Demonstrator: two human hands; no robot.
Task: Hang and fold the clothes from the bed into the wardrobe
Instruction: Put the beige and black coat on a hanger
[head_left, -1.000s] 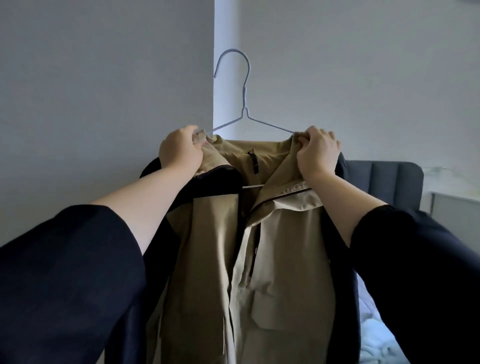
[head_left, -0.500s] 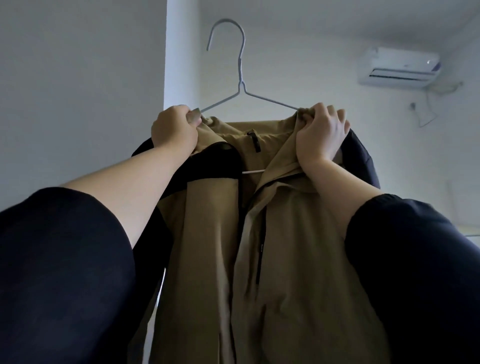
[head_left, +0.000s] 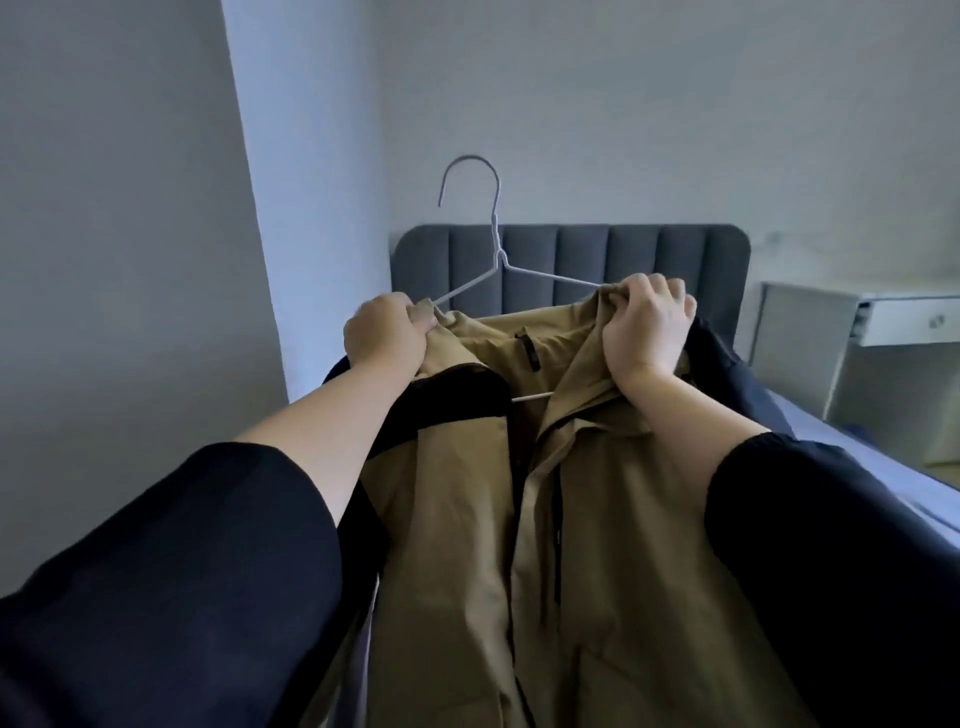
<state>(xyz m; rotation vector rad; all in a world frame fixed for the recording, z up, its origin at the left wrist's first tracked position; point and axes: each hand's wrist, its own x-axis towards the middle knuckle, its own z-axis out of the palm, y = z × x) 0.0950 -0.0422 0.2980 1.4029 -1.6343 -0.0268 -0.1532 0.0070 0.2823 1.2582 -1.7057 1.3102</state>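
Observation:
A tan jacket with dark navy shoulders and sleeves (head_left: 467, 519) hangs in front of me on a thin grey wire hanger (head_left: 496, 244), whose hook points up and free in the air. My left hand (head_left: 387, 330) grips the jacket's left shoulder and the hanger's left arm. My right hand (head_left: 644, 327) grips the collar and right shoulder over the hanger's right arm. The jacket front is unzipped and its lower part runs out of view. The wardrobe is not in view.
Behind the jacket stands the bed's grey padded headboard (head_left: 623, 254), with the pale blue sheet (head_left: 852, 457) at the right. A white bedside table with a drawer (head_left: 893, 317) sits at the far right. A white wall corner (head_left: 311, 208) rises at the left.
The view has tilted down: the ceiling and air conditioner are gone and the headboard and bedside table show again. Both hands keep the same grip on the jacket and hanger.

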